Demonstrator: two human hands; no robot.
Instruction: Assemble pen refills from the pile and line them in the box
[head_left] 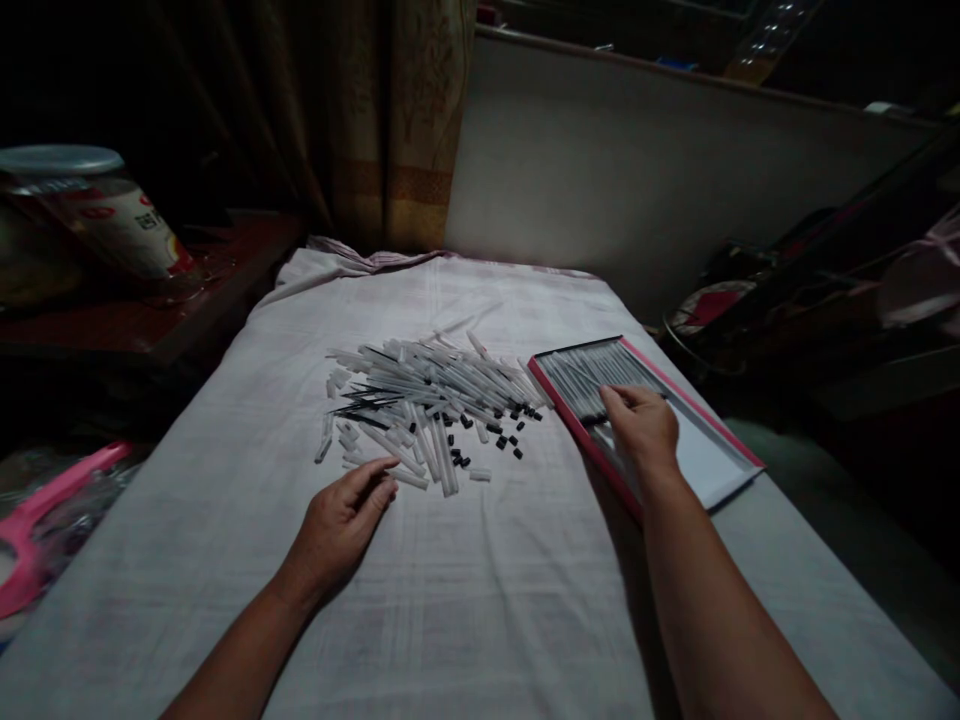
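A loose pile of translucent pen tubes (420, 375) lies mid-table, mixed with thin dark pointed pieces (364, 403) and small black caps (517, 453). At the pile's near left edge rests my left hand (341, 520), its thumb and fingers curved and slightly apart, with nothing visible between them. To the right, a shallow red-edged box (739, 452) holds a row of slim assembled-looking pens (581, 375) side by side. Over the near end of that row is my right hand (643, 428), fingers pinched together. Whatever is in its fingertips is hidden.
A pale checked cloth (480, 600) covers the table. At left, a lidded plastic jar (112, 225) stands on a dark red cabinet (225, 290), with a pink plastic handle (60, 510) below. A curtain (420, 130) and a pale panel (585, 150) close off the back.
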